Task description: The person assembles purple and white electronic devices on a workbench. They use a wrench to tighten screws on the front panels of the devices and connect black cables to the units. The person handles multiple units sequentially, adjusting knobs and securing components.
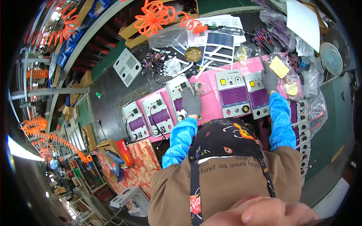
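Note:
My left hand, in a grey glove, is closed over the right edge of a grey and purple front panel. Its fingertips lie near the dark switch at the panel's upper part. My right hand, gloved as well, is at the upper right corner of another front panel with a yellow switch. A slender dark tool sticks up from its fingers; its kind does not show. Between my hands lies a larger panel with a yellow switch and a knob. Two smaller panels with dark leads lie left.
A pink mat lies under the panels. Behind are a bowl of brass-coloured parts, bundled wires, papers and an orange coiled hose. More panels line up at right, near a fan. An open carton stands left.

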`<action>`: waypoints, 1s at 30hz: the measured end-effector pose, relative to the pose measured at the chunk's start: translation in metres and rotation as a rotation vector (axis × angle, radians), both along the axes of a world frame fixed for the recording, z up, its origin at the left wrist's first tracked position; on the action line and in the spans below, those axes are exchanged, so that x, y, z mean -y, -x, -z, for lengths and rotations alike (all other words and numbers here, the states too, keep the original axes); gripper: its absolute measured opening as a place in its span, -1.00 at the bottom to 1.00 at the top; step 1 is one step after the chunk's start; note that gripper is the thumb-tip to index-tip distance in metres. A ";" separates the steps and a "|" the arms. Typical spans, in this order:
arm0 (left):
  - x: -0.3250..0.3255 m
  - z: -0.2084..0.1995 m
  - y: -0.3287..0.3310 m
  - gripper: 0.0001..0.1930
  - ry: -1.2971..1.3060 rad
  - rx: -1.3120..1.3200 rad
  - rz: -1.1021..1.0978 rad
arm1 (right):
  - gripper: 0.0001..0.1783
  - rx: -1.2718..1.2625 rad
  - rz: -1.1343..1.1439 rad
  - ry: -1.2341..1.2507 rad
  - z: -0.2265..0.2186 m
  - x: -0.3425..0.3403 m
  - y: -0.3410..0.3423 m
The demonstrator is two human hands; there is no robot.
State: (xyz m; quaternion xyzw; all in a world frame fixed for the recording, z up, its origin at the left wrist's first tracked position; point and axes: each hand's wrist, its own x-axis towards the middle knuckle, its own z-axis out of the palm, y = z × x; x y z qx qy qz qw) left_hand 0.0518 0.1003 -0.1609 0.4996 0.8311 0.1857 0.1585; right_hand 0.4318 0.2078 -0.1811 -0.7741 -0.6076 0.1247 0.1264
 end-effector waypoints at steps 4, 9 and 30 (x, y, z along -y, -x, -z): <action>-0.007 0.011 -0.002 -0.58 0.021 -0.114 -0.016 | -0.39 0.047 -0.047 0.104 0.010 -0.026 -0.016; -0.009 0.025 0.004 -0.60 0.220 -0.178 -0.062 | -0.38 0.143 -0.050 0.132 0.040 -0.029 -0.032; -0.024 0.031 -0.075 -0.46 0.216 1.549 0.264 | -0.56 -0.032 -0.119 -0.107 -0.001 0.042 0.090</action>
